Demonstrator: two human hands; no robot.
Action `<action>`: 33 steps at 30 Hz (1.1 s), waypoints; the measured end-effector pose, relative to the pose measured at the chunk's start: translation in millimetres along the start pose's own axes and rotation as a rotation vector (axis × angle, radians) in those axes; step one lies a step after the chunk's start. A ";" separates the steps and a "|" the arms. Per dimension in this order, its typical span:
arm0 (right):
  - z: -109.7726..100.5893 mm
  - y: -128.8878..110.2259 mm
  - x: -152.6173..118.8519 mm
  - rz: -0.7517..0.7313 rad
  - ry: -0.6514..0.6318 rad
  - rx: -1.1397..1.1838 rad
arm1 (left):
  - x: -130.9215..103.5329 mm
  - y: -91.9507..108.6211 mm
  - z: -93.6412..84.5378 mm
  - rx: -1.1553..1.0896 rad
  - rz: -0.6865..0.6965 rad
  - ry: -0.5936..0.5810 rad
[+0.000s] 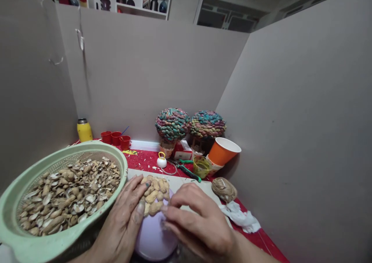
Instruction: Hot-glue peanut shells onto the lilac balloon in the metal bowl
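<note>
L hand (123,212): laid nearly flat, fingers straight and close together, against L side of lilac form; fingertips touching edge of shell patch. Not wrapped round anything.
R hand (202,218): fingers bent, tips at lower R edge of shell patch, right by the lowest shell. Can't tell if it's pinching a shell or just touching; gap btwn fingertips hidden.
Lilac form (157,237): smooth, rounded, btwn both hands, bottom ctr of view. Lower part bare.
Shell patch (155,189): tan peanut shells packed side by side on upper part of lilac form; L edge partly under L hand.
Green basket (10,206): perforated, L of L hand, near it. Holds lots of loose shells (72,193), some hollow side up.
Surface (145,160): red cover, pale sheet on top near the hands.
Back ctr: 2 domed pcs, multicolor, L one (173,124) and R one (207,124), side by side.
Back L: yellow bottle (84,131), 3 red cups (116,139) in a row.
R side: tilted orange cup (219,152), stained clear cup (200,168), green-handled pliers (188,173), twine ball (224,189), crumpled white sheet (242,218).
</note>
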State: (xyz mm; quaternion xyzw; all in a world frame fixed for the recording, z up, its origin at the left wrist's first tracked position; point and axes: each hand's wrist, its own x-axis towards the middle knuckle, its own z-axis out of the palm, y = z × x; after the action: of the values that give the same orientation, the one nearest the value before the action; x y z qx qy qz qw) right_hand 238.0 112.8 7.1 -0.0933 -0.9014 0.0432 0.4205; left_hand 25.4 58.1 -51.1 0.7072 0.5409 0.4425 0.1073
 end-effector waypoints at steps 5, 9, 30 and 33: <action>1.9 -7.9 10.0 -0.067 -0.099 -0.171 | -2.5 -0.2 -0.7 0.031 0.088 0.031; 1.7 -3.3 10.3 -0.047 -0.144 -0.188 | -1.1 -1.4 -0.8 0.063 0.125 0.034; 0.3 -9.7 17.1 -0.128 -0.277 -0.305 | 0.4 -4.5 2.0 0.148 0.181 0.051; 2.7 -8.7 14.2 -0.089 -0.233 -0.298 | -1.0 -6.7 1.6 0.141 0.177 0.037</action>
State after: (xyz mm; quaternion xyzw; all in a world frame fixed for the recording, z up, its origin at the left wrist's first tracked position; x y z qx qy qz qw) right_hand 225.8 107.2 17.3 -0.1090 -0.9436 -0.0987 0.2965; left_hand 22.1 60.4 -56.7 0.7496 0.5081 0.4241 0.0078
